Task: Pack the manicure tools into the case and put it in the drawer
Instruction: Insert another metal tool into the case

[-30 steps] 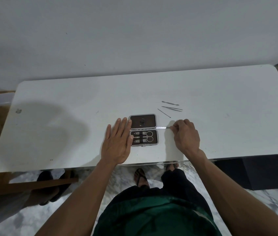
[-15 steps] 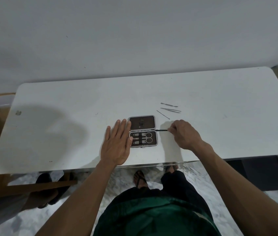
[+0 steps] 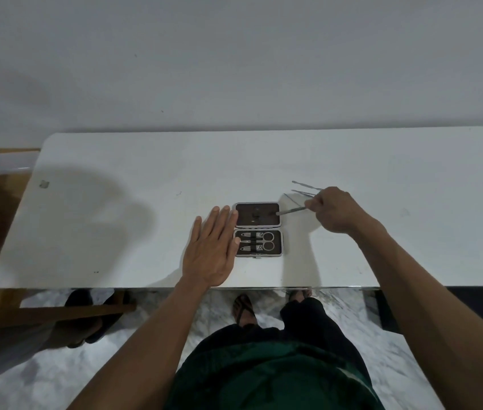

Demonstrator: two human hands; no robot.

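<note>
An open brown manicure case lies on the white table. Its near half holds scissors and two clippers. My left hand rests flat on the table, fingertips touching the case's left edge. My right hand pinches a thin metal tool whose tip hangs over the right side of the case's far half. Loose metal tools lie on the table just beyond my right hand, partly hidden by it.
A small grey mark sits near the table's left end. A wall stands right behind the table. Under the front edge I see marble floor, my sandalled feet and a wooden bar at the left.
My right hand lifted the thin tool off the table beside the case and swung its tip up over the case's far half. My left hand stayed in place.
</note>
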